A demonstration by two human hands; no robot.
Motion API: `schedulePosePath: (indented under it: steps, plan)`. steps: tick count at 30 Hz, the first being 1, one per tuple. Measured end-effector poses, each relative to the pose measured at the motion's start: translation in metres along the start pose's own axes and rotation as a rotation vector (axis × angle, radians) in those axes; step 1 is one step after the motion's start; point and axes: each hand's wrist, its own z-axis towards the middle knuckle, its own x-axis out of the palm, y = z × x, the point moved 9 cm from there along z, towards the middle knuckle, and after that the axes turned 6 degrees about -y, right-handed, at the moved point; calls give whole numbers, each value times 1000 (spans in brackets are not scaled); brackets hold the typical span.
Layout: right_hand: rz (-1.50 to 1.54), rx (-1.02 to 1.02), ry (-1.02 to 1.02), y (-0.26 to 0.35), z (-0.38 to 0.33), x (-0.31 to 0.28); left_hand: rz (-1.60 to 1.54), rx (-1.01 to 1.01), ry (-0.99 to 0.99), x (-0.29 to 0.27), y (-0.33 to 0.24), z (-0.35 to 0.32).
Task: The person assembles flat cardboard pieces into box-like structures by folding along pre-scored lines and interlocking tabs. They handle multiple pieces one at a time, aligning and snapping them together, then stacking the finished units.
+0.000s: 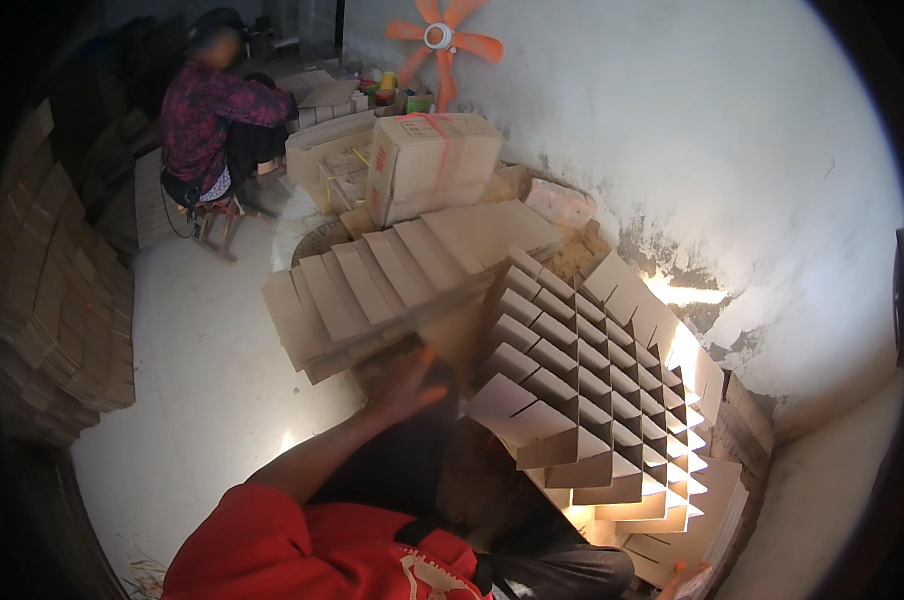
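Note:
My left hand (409, 392) is over my left knee, slightly blurred, its fingers stretched out and apart with nothing in them. It is just short of a stack of flat cardboard strips (372, 275) fanned out ahead of me. To the right sits a cardboard divider grid (582, 375), its slotted strips crossed into rows of cells. At the lower right edge my right hand (690, 580) shows only in part. Its fingers appear closed on the edge of a slotted cardboard sheet (662, 555) beside the grid.
A taped carton (434, 165) stands beyond the strips, near an orange fan (439, 37) by the wall. Another person (212, 120) sits on a low stool at the far left. Tied cardboard bundles (67, 290) are piled along the left side. More cardboard sheets lean by the right wall.

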Motion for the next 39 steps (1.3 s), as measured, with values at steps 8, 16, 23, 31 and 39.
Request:
schedulePosePath:
  steps: [8, 16, 23, 31, 39]
  plan:
    - [30, 24, 64, -6, 20, -11, -4, 39, -49, 0, 3, -4]
    - [122, 92, 120, -31, 44, -33, 18, 48, -74, -1, 6, -7]
    - [694, 48, -365, 25, 120, -223, -373, 7, -86, 5, -11, 18]
    - [1683, -20, 213, 289, 103, -393, -996, -287, 212, 62, -31, 34]
    - [1626, -411, 547, 427, 52, -430, -1158, -305, 173, 61, -38, 41]
